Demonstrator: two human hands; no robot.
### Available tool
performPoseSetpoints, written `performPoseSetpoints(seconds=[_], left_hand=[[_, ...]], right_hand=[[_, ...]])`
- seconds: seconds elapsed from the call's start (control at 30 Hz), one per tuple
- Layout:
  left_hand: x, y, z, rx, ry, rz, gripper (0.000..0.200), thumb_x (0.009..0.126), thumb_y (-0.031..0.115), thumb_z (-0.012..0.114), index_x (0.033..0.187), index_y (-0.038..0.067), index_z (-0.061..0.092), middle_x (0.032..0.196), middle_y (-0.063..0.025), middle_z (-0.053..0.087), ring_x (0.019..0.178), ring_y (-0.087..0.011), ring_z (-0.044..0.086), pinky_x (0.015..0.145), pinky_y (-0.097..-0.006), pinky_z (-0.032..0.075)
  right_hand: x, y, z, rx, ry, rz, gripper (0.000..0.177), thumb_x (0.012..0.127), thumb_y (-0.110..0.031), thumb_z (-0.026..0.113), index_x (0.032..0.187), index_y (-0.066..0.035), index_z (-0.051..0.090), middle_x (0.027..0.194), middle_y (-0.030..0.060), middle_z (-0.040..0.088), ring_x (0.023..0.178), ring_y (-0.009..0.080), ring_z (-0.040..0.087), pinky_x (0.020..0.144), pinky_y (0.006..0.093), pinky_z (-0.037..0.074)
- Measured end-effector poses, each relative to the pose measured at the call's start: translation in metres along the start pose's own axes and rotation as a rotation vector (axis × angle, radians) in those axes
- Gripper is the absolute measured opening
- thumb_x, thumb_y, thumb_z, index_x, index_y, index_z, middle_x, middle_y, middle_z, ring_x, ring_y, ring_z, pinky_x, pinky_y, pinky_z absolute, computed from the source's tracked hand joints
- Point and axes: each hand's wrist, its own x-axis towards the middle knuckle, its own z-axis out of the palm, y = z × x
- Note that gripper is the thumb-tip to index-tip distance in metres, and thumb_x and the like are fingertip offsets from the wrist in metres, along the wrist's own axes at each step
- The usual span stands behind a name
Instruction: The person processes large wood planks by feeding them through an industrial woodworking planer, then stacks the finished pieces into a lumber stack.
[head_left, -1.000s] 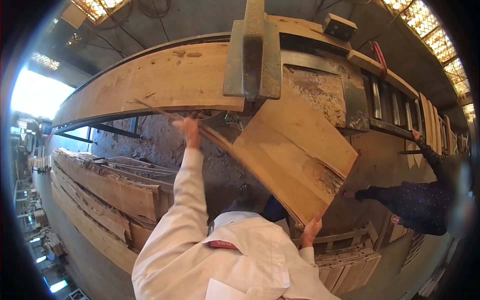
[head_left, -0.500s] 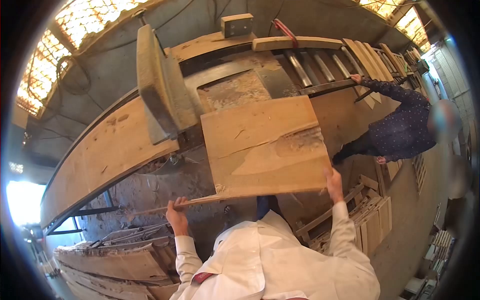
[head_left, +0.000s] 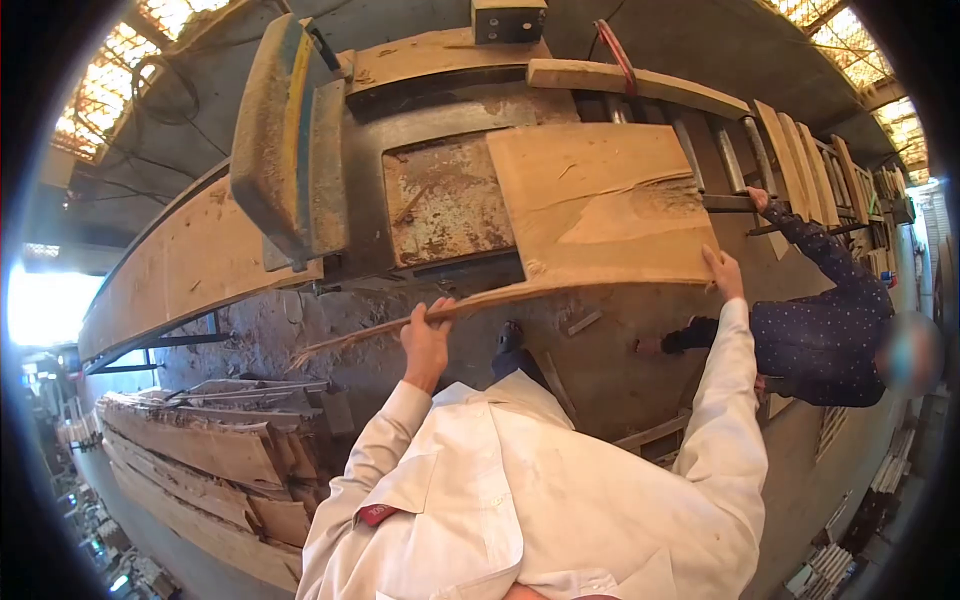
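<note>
Where the left hand [head_left: 426, 345] clamps: splintered strip [head_left: 350, 337]; being thin, it could snap, I judge.
Right hand [head_left: 724, 272]: clamped on the board [head_left: 600, 210] by its near corner; slipping could tip it.

Board [head_left: 590, 225] matt wd w/ rough, splintery strip [head_left: 350, 338], rollers [head_left: 727, 155] glossy mtl, shirt [head_left: 590, 470] matt cloth.

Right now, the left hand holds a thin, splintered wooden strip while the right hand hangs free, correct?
No: the right hand isn't free; the head view shows it gripping the right edge of the broad tan wooden board. The rest stands.
</note>
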Motion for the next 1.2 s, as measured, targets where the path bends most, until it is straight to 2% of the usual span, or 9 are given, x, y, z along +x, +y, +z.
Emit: performPoseSetpoints(seconds=[0.2, 0.4, 0.67, 0.77, 0.87, 0.9, 1.0, 1.03, 1.2], left_hand=[[0.039, -0.053, 0.073, 0.018, 0.009, 0.013, 0.035, 0.105, 0.015, 0.053, 0.124, -0.011, 0.039, 0.125, -0.032, 0.059, 0.116, -0.0442, 0.063, 0.105, -0.0577, 0.052], [0.036, -0.061, 0.082, 0.038, 0.021, -0.034, 0.032, 0.105, 0.018, 0.054, 0.121, -0.007, 0.042, 0.122, -0.0298, 0.062, 0.115, -0.0427, 0.064, 0.102, -0.0575, 0.053], [0.019, -0.042, 0.064, 0.266, -0.084, -0.144, 0.036, 0.103, 0.031, 0.059, 0.117, -0.002, 0.057, 0.115, -0.0256, 0.067, 0.113, -0.0335, 0.067, 0.097, -0.0517, 0.057], [-0.049, 0.005, 0.111, 0.963, -0.135, -0.312, 0.038, 0.099, 0.03, 0.065, 0.12, -0.001, 0.06, 0.116, -0.0261, 0.067, 0.113, -0.0344, 0.067, 0.1, -0.052, 0.053], [-0.05, 0.015, 0.115, 1.691, -0.259, 1.153, 0.042, 0.093, 0.029, 0.072, 0.12, -0.001, 0.062, 0.109, -0.0223, 0.069, 0.112, -0.0379, 0.066, 0.103, -0.0499, 0.049], [-0.042, 0.023, 0.128, 1.904, -0.228, 1.419, 0.043, 0.087, 0.032, 0.076, 0.113, 0.0, 0.065, 0.104, -0.019, 0.07, 0.11, -0.04, 0.064, 0.102, -0.0484, 0.047], [-0.009, 0.022, 0.109, 2.403, -0.346, 0.598, 0.04, 0.086, 0.036, 0.077, 0.103, 0.003, 0.064, 0.096, -0.0159, 0.072, 0.101, -0.0379, 0.068, 0.088, -0.0485, 0.052], [0.01, 0.015, 0.082, 2.362, -0.44, 0.631, 0.037, 0.089, 0.039, 0.074, 0.092, 0.005, 0.061, 0.088, -0.0181, 0.072, 0.086, -0.0381, 0.071, 0.072, -0.05, 0.053], [-0.036, -0.002, 0.047, 2.218, -0.535, 0.672, 0.036, 0.095, 0.041, 0.064, 0.088, 0.006, 0.062, 0.074, -0.0196, 0.069, 0.072, -0.0401, 0.069, 0.062, -0.0511, 0.052]], right_hand=[[0.089, 0.039, -0.014, -0.076, 0.27, 0.061, 0.065, 0.085, -0.057, 0.077, 0.109, 0.003, 0.069, 0.084, 0.0098, 0.071, 0.06, 0.0177, 0.066, 0.049, 0.0307, 0.051], [0.129, 0.05, 0.005, -0.503, 0.729, -0.316, 0.065, 0.085, -0.052, 0.077, 0.124, 0.0, 0.064, 0.118, 0.0201, 0.068, 0.109, 0.0343, 0.066, 0.091, 0.0442, 0.054], [-0.009, -0.171, 0.227, -0.542, 0.196, -0.661, 0.089, 0.084, -0.066, 0.069, 0.146, -0.006, 0.049, 0.156, 0.0244, 0.04, 0.149, 0.0402, 0.031, 0.122, 0.0523, 0.023], [-0.01, -0.185, 0.263, -0.553, 0.117, -0.544, 0.095, 0.085, -0.07, 0.064, 0.154, -0.009, 0.039, 0.164, 0.0241, 0.024, 0.155, 0.0408, 0.011, 0.124, 0.0582, 0.004], [0.0, -0.171, 0.278, -0.544, 0.168, -0.584, 0.09, 0.088, -0.064, 0.063, 0.155, -0.01, 0.036, 0.166, 0.0241, 0.018, 0.155, 0.0436, 0.006, 0.124, 0.059, 0.0], [0.001, -0.171, 0.281, -0.554, 0.167, -0.581, 0.089, 0.088, -0.063, 0.063, 0.155, -0.01, 0.036, 0.166, 0.0241, 0.018, 0.155, 0.0436, 0.006, 0.124, 0.0591, 0.0], [0.001, -0.169, 0.283, -0.577, 0.172, -0.572, 0.087, 0.089, -0.06, 0.062, 0.155, -0.011, 0.036, 0.166, 0.0241, 0.018, 0.155, 0.0438, 0.006, 0.124, 0.0593, 0.0], [0.001, -0.168, 0.284, -0.578, 0.173, -0.574, 0.086, 0.089, -0.06, 0.062, 0.155, -0.011, 0.036, 0.166, 0.0242, 0.018, 0.155, 0.044, 0.005, 0.124, 0.0594, 0.0], [0.008, -0.157, 0.287, -0.565, 0.24, -0.63, 0.084, 0.09, -0.062, 0.06, 0.156, -0.014, 0.037, 0.167, 0.0214, 0.019, 0.155, 0.0432, 0.007, 0.124, 0.0594, 0.001]])
